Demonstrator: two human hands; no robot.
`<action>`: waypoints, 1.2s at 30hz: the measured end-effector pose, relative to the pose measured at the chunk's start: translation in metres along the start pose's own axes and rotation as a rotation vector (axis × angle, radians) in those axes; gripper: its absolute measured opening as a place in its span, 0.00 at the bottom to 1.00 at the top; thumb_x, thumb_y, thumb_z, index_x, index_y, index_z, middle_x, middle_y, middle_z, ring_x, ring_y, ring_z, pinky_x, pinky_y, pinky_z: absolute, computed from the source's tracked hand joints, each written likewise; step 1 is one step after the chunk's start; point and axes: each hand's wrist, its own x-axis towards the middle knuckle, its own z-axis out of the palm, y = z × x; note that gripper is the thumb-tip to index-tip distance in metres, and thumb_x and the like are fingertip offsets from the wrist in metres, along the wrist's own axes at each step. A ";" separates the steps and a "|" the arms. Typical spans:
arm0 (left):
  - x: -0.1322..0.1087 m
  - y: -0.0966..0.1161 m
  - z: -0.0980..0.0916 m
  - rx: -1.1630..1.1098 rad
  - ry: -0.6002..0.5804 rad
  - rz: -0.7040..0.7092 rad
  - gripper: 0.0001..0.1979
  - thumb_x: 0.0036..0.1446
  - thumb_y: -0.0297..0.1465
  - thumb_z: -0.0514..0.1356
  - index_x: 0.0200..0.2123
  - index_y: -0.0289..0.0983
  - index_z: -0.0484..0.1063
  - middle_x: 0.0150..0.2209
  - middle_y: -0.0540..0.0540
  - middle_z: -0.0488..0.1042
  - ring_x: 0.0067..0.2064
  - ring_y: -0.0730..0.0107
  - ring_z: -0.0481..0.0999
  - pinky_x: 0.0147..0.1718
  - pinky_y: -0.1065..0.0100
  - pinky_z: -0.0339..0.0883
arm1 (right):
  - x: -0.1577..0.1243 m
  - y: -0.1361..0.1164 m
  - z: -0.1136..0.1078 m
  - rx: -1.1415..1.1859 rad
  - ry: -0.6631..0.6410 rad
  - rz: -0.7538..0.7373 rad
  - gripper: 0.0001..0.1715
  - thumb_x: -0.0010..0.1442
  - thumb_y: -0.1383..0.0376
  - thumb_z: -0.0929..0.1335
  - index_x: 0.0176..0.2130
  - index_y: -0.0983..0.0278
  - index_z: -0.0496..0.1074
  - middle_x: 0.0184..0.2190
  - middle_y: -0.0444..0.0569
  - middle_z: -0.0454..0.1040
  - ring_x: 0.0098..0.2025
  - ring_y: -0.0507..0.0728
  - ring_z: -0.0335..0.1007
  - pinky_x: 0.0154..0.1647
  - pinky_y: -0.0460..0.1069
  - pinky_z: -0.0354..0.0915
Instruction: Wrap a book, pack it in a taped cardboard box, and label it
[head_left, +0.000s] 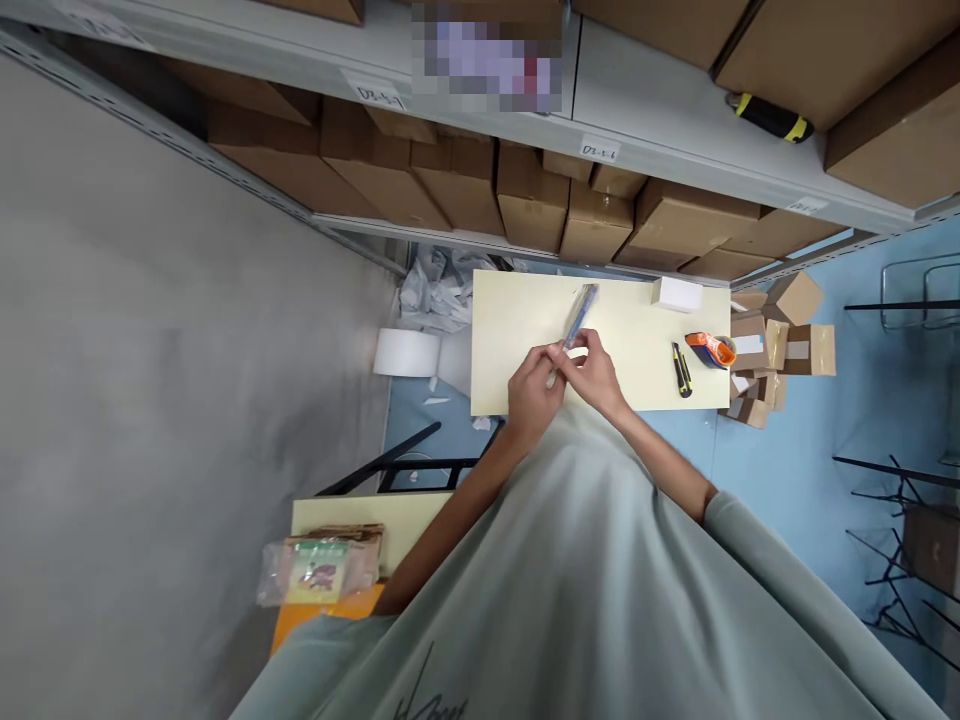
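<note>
A slim bluish packet in clear wrap (580, 312) points up and away from my hands over the cream table (496, 345). My right hand (592, 372) pinches its near end between thumb and fingers. Close beside it, my left hand (534, 390) is closed, its fingertips meeting at the same near end of the packet. To the right on the table lie a black and yellow cutter (682, 370), an orange and blue tape dispenser (709, 350) and a small white box (677, 294).
A shelf (480, 240) with cardboard boxes (532, 195) stands beyond the table. At the left are a white roll (406, 353) and crumpled plastic (439, 295). Open cartons (810, 350) sit at the right. A bagged packet (319, 572) lies on a surface at lower left.
</note>
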 end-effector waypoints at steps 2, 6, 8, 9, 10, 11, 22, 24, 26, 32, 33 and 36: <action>-0.011 0.004 0.012 0.089 -0.058 0.075 0.25 0.60 0.34 0.77 0.60 0.42 0.85 0.63 0.36 0.79 0.69 0.38 0.75 0.76 0.46 0.64 | 0.009 0.004 -0.011 -0.043 0.017 -0.004 0.23 0.68 0.44 0.74 0.50 0.56 0.72 0.42 0.45 0.80 0.34 0.57 0.79 0.40 0.53 0.76; -0.020 0.002 0.022 0.170 -0.150 0.139 0.23 0.60 0.36 0.78 0.58 0.41 0.86 0.66 0.33 0.77 0.71 0.35 0.73 0.78 0.42 0.59 | 0.026 0.023 -0.045 0.048 -0.056 -0.070 0.21 0.68 0.43 0.70 0.41 0.57 0.70 0.36 0.47 0.77 0.38 0.60 0.76 0.40 0.53 0.75; -0.012 -0.003 0.017 0.156 -0.018 0.131 0.18 0.64 0.37 0.75 0.56 0.41 0.86 0.67 0.34 0.76 0.73 0.39 0.72 0.79 0.43 0.57 | 0.030 0.029 -0.062 0.164 -0.122 -0.054 0.24 0.65 0.41 0.72 0.41 0.58 0.71 0.37 0.48 0.77 0.41 0.60 0.76 0.39 0.52 0.75; -0.005 -0.006 0.013 0.134 0.099 0.114 0.19 0.64 0.38 0.75 0.57 0.41 0.85 0.70 0.34 0.74 0.76 0.40 0.68 0.80 0.44 0.55 | 0.030 0.031 -0.070 0.216 -0.153 -0.025 0.25 0.64 0.40 0.73 0.42 0.58 0.72 0.37 0.48 0.77 0.41 0.60 0.76 0.37 0.52 0.74; 0.003 -0.010 0.008 0.091 0.205 0.072 0.24 0.61 0.38 0.77 0.59 0.41 0.83 0.73 0.35 0.70 0.78 0.40 0.64 0.80 0.45 0.55 | 0.030 0.033 -0.078 0.258 -0.179 0.010 0.26 0.63 0.40 0.73 0.44 0.58 0.72 0.36 0.47 0.77 0.40 0.60 0.75 0.37 0.51 0.74; 0.012 -0.015 0.004 0.027 0.270 0.002 0.28 0.59 0.39 0.79 0.61 0.42 0.81 0.74 0.35 0.69 0.80 0.40 0.62 0.78 0.46 0.58 | 0.029 0.033 -0.084 0.292 -0.200 0.044 0.27 0.62 0.40 0.74 0.45 0.58 0.73 0.36 0.47 0.77 0.40 0.59 0.75 0.36 0.51 0.73; 0.042 -0.002 0.004 -0.289 -0.090 -0.319 0.31 0.54 0.51 0.80 0.52 0.36 0.83 0.50 0.38 0.88 0.53 0.51 0.87 0.49 0.61 0.82 | 0.027 0.035 -0.124 0.366 -0.221 0.063 0.28 0.62 0.39 0.76 0.46 0.58 0.76 0.34 0.43 0.76 0.37 0.56 0.72 0.37 0.49 0.71; 0.039 0.009 0.004 -0.260 -0.107 -0.297 0.31 0.55 0.52 0.79 0.53 0.37 0.82 0.50 0.38 0.88 0.52 0.51 0.88 0.49 0.61 0.82 | 0.025 0.034 -0.125 0.389 -0.222 0.060 0.31 0.61 0.38 0.76 0.48 0.58 0.76 0.36 0.43 0.78 0.39 0.56 0.74 0.38 0.49 0.72; 0.036 0.019 0.004 -0.248 -0.120 -0.275 0.31 0.56 0.52 0.79 0.53 0.37 0.82 0.51 0.38 0.89 0.52 0.51 0.88 0.49 0.60 0.83 | 0.023 0.032 -0.125 0.409 -0.219 0.055 0.32 0.61 0.37 0.77 0.49 0.58 0.76 0.37 0.44 0.79 0.40 0.57 0.75 0.39 0.50 0.74; 0.032 0.031 0.002 -0.240 -0.140 -0.241 0.32 0.56 0.53 0.79 0.55 0.39 0.82 0.50 0.39 0.89 0.53 0.50 0.89 0.49 0.58 0.85 | 0.016 0.023 -0.127 0.427 -0.195 0.035 0.33 0.61 0.35 0.77 0.45 0.58 0.75 0.35 0.44 0.76 0.39 0.56 0.73 0.40 0.50 0.74; 0.032 0.031 0.002 -0.240 -0.140 -0.240 0.33 0.56 0.53 0.79 0.56 0.39 0.82 0.50 0.38 0.89 0.53 0.49 0.89 0.49 0.58 0.85 | 0.015 0.022 -0.128 0.419 -0.195 0.026 0.33 0.61 0.35 0.77 0.45 0.58 0.75 0.35 0.43 0.76 0.39 0.56 0.72 0.39 0.49 0.74; 0.031 0.030 0.002 -0.240 -0.139 -0.240 0.34 0.55 0.53 0.79 0.56 0.38 0.82 0.50 0.38 0.89 0.55 0.48 0.89 0.50 0.57 0.86 | 0.016 0.020 -0.128 0.388 -0.196 -0.006 0.33 0.62 0.35 0.76 0.44 0.59 0.74 0.34 0.43 0.74 0.38 0.55 0.70 0.38 0.49 0.73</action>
